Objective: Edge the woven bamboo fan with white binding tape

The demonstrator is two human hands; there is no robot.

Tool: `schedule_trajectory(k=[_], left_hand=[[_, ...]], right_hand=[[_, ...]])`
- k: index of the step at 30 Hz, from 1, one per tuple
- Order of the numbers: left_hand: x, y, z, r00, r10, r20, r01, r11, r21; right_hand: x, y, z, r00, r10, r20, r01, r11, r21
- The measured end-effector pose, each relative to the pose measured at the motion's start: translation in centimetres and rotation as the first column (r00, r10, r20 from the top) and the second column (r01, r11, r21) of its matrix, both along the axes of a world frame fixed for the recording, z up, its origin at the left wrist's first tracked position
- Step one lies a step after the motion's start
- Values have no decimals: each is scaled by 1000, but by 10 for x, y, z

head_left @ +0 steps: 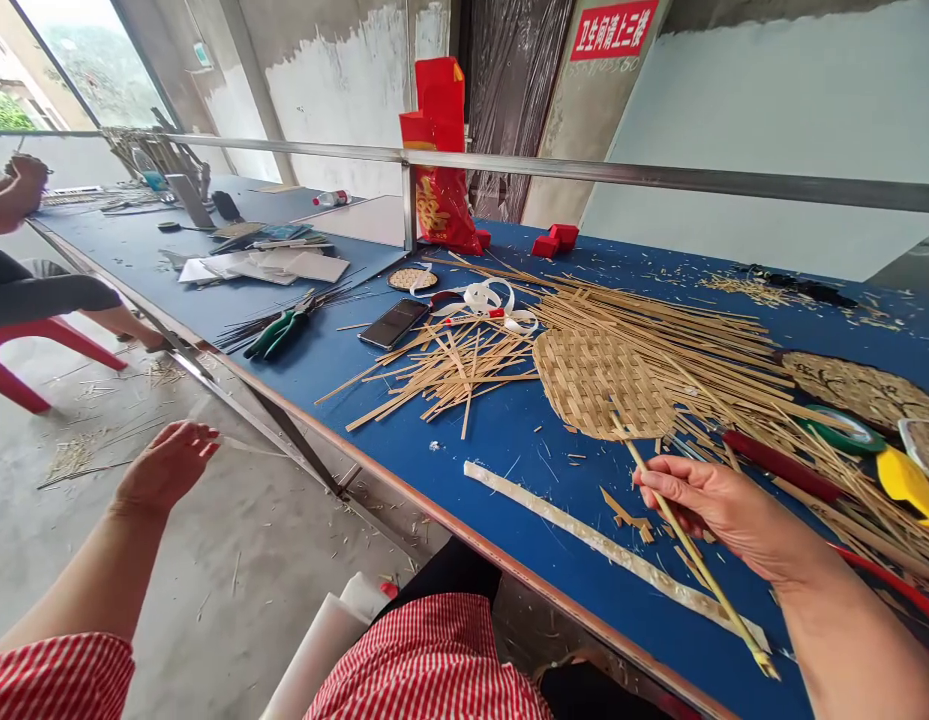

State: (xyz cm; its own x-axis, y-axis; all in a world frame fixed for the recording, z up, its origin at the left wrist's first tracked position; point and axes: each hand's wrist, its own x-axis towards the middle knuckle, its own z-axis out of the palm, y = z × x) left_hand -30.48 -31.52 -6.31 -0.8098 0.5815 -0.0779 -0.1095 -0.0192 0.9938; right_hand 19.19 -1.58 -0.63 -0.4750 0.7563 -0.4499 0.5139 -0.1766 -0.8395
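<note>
Over the floor left of the table, my left hand (170, 465) has its fingers curled. A thin translucent strip (250, 447) trails from its fingertips. My right hand (723, 505) grips the thin stick handle of a woven bamboo fan (603, 385), between thumb and fingers. The fan's flat woven blade is raised toward the table's middle, in front of loose bamboo strips (471, 365). Beneath the handle lies a long pale flat strip (584, 530) on the blue tabletop (426, 460).
A phone (394, 324), white ribbon (494, 300) and green-handled pliers (280, 330) lie farther back. Green tape (843, 430) and a yellow tool (910, 488) are at right. A metal rail (659, 175) crosses behind. Another person's hands (25, 175) show at far left, near a red stool (51, 355).
</note>
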Motion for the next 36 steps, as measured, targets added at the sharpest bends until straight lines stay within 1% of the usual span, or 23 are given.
schedule_trajectory(k=[2, 3, 5, 6, 7, 10, 12, 13, 14, 15, 17, 19, 21, 23, 24, 25, 28, 29, 30, 33, 36], left_hand=[[-1, -8, 6, 999, 34, -7, -33, 998, 55], [-2, -10, 12, 999, 46, -16, -44, 996, 75], [-3, -9, 29, 997, 63, -50, -58, 992, 108], [-3, -6, 39, 992, 60, -112, -49, 993, 104], [-1, -1, 51, 982, 42, -183, -26, 996, 87], [14, 23, 86, 973, -8, -232, 28, 996, 85], [35, 45, 106, 956, -99, -276, 137, 983, 123], [49, 57, 114, 945, -168, -280, 217, 964, 156], [63, 70, 121, 922, -281, -267, 335, 925, 181], [79, 85, 127, 888, -394, -239, 442, 874, 203], [110, 114, 138, 793, -593, -137, 608, 760, 228], [139, 143, 149, 671, -741, -25, 725, 648, 234], [165, 170, 161, 565, -825, 22, 785, 545, 296], [186, 195, 172, 470, -882, 29, 827, 452, 335], [195, 206, 176, 440, -898, 29, 840, 422, 341], [203, 218, 179, 422, -906, 30, 851, 408, 331], [223, 249, 182, 424, -904, 51, 868, 422, 261], [229, 258, 181, 411, -909, 64, 876, 414, 247], [235, 265, 181, 381, -921, 79, 888, 389, 245], [253, 277, 183, 252, -962, 103, 917, 271, 293], [272, 277, 194, 134, -989, 67, 929, 149, 339]], right_hand=[[0, 0, 0, 1000, 0, 19, 0, 1000, 4], [-1, 0, 0, 1000, 2, 30, -2, 1000, 10], [-2, -1, 1, 999, 6, 53, -7, 1000, 29], [-3, -1, 2, 998, 5, 64, -8, 999, 39], [-4, -1, 3, 997, 4, 75, -7, 999, 47], [-3, -1, 3, 995, 9, 95, -15, 998, 68], [-1, 0, 3, 995, 23, 96, -30, 997, 72], [0, 0, 4, 995, 30, 91, -36, 997, 74], [1, 1, 4, 996, 37, 84, -43, 996, 76], [2, 0, 5, 996, 45, 77, -51, 996, 78], [3, -2, 6, 996, 62, 71, -69, 993, 91], [5, -7, 7, 992, 99, 82, -106, 990, 96], [6, -14, 8, 984, 153, 95, -162, 982, 95], [9, -20, 9, 978, 182, 105, -194, 973, 123], [11, -23, 10, 976, 188, 112, -202, 970, 137], [12, -25, 11, 974, 190, 119, -207, 968, 144], [19, -29, 12, 968, 195, 158, -222, 960, 173], [21, -30, 12, 965, 196, 175, -228, 957, 180], [23, -31, 12, 961, 198, 192, -234, 955, 184], [26, -32, 10, 952, 204, 230, -248, 951, 183], [23, -33, 11, 937, 200, 286, -259, 948, 183]])
